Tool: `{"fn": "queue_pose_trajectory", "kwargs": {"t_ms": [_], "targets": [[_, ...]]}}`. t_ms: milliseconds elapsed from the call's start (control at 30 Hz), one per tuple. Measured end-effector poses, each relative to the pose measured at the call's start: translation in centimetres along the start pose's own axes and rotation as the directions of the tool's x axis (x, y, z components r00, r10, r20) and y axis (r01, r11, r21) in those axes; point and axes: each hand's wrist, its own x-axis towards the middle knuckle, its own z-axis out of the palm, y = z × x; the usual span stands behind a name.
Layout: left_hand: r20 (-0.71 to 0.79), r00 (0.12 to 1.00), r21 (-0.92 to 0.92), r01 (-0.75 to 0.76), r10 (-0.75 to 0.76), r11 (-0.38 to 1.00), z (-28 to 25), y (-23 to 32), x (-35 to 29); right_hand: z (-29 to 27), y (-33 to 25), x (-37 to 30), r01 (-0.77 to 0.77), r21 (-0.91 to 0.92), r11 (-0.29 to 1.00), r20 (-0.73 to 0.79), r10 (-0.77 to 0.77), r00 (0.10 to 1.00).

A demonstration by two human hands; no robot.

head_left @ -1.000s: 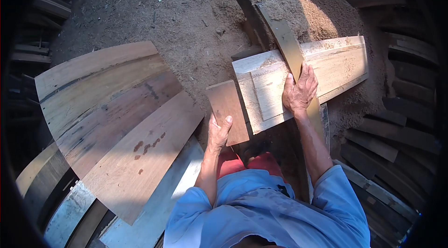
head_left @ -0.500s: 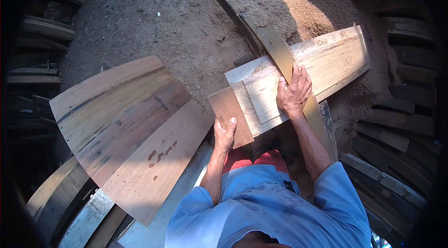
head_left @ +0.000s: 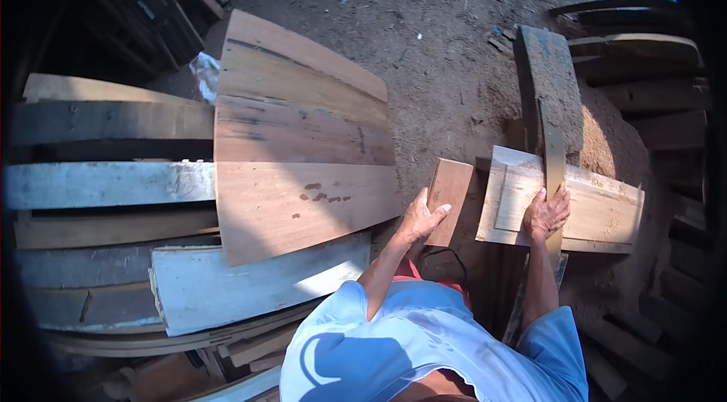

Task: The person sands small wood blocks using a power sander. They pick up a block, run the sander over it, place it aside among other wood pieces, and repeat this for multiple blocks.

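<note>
My left hand (head_left: 421, 219) grips a short reddish-brown wooden board (head_left: 452, 199) by its left side, with the thumb over its face. This board is held apart from the pale wooden panel (head_left: 512, 196), which has a raised centre and sawdust on it. Lying flat on a long yellowish-brown wooden strip (head_left: 555, 152), my right hand (head_left: 547, 214) has its fingers stretched over the strip. The strip crosses on top of the pale panel. Beneath them runs a thick beam (head_left: 547, 54), dusted with sawdust.
Wide joined boards (head_left: 303, 141) with dark stains lie at the left. A whitish-blue panel (head_left: 257, 281) shows below them, and stacked planks (head_left: 113, 123) fill the far left. Sawdust (head_left: 606, 133) is heaped beside the beam; more timber (head_left: 644, 50) lies at the right.
The view has swung left, bringing more stacked planks into sight. My left hand has drawn the short board away from the pale panel's end. My right hand stays on the strip.
</note>
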Motion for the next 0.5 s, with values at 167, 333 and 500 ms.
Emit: {"fn": "queue_pose_trajectory", "kwargs": {"t_ms": [167, 333, 500], "targets": [[-0.339, 0.941, 0.04, -0.002, 0.015, 0.999, -10.5, -2.9, -5.6, 0.6, -0.3, -0.6, 0.006, -0.022, 1.0, 0.003, -0.005, 1.0], [-0.62, 0.785, 0.27, 0.197, 0.014, 0.942, -24.5, 1.0, -16.7, 1.5, 0.2, 0.1, 0.018, -0.061, 0.998, 0.008, -0.018, 1.0], [-0.856, 0.494, 0.368, 0.373, 0.154, 0.852, -34.1, 3.0, -29.0, 2.6, 1.2, 1.1, 0.028, 0.028, 0.999, 0.0, -0.028, 1.0]]}}
